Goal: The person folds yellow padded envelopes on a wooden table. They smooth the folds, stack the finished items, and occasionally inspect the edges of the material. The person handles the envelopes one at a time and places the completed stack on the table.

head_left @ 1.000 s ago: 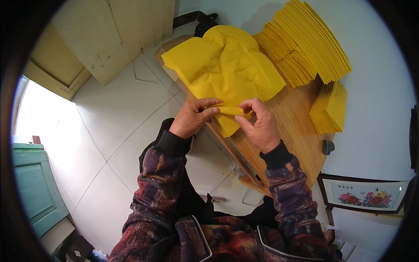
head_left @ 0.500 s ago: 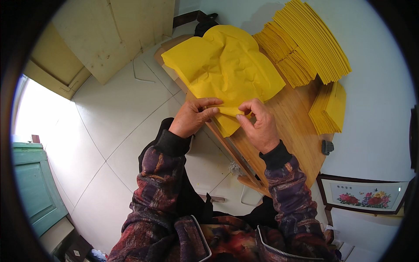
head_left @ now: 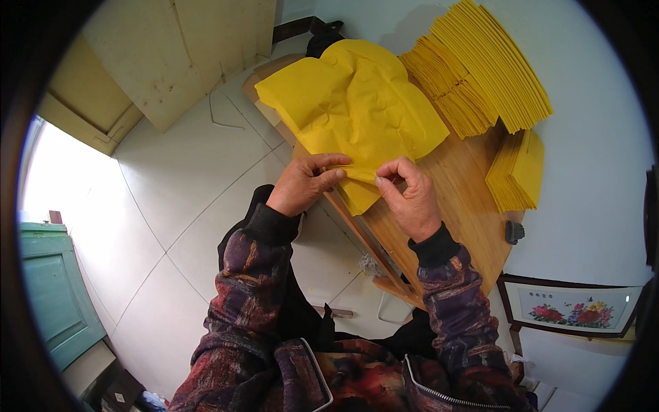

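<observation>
Yellow sheet (head_left: 357, 103), creased and softly crumpled, lies on the near left part of the wooden counter (head_left: 460, 206), its near corner hanging past the counter's edge; both hands are at this near end. Left hand (head_left: 301, 185): nearly closed, thumb and forefinger brought together on the left end of a narrow gathered fold, other fingers lying along the sheet. Right hand (head_left: 414, 197): thumb and forefinger tips together in a small pinch at the right end of the same fold, remaining fingers curled in toward the palm. Fold runs roughly level between the two grips. Sleeves (head_left: 250, 275) dark and multicoloured, black at the cuffs. Behind the sheet, at the far end: a black object (head_left: 322, 44), mostly hidden, kind cannot be told. To the right of the sheet, near the wall: a tall stack of folded yellow pieces (head_left: 494, 65), leaning against a second, more rumpled yellow stack (head_left: 449, 89); nearer, a smaller yellow bundle (head_left: 518, 172) standing apart from the sheet. Small dark grey block (head_left: 515, 232) at the counter's right edge. Farther out: framed flower picture (head_left: 566, 307) at lower right, pale tiled floor (head_left: 178, 199) at left, teal cabinet door (head_left: 58, 288) beyond it, light wooden panels (head_left: 151, 58) at upper left.
</observation>
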Action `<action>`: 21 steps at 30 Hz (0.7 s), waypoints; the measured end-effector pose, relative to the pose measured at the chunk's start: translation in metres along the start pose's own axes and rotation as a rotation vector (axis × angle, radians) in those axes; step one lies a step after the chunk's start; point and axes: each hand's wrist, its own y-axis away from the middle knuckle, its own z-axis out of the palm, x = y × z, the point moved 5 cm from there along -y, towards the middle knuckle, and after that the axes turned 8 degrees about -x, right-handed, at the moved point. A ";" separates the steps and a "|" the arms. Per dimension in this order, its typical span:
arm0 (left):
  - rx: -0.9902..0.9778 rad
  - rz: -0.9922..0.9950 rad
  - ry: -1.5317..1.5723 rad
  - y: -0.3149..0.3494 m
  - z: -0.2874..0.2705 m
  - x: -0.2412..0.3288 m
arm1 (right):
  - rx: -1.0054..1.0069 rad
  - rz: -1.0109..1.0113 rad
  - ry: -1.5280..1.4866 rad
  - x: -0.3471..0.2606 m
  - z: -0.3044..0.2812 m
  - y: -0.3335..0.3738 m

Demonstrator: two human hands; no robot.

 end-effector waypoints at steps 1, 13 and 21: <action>0.000 0.005 -0.002 0.000 0.000 0.000 | 0.001 -0.006 0.000 0.000 0.000 0.000; -0.035 -0.012 0.047 0.003 0.001 -0.002 | -0.038 0.040 -0.045 0.000 0.003 -0.005; 0.001 0.011 0.002 -0.001 -0.001 -0.008 | -0.104 0.034 -0.071 0.001 0.007 -0.003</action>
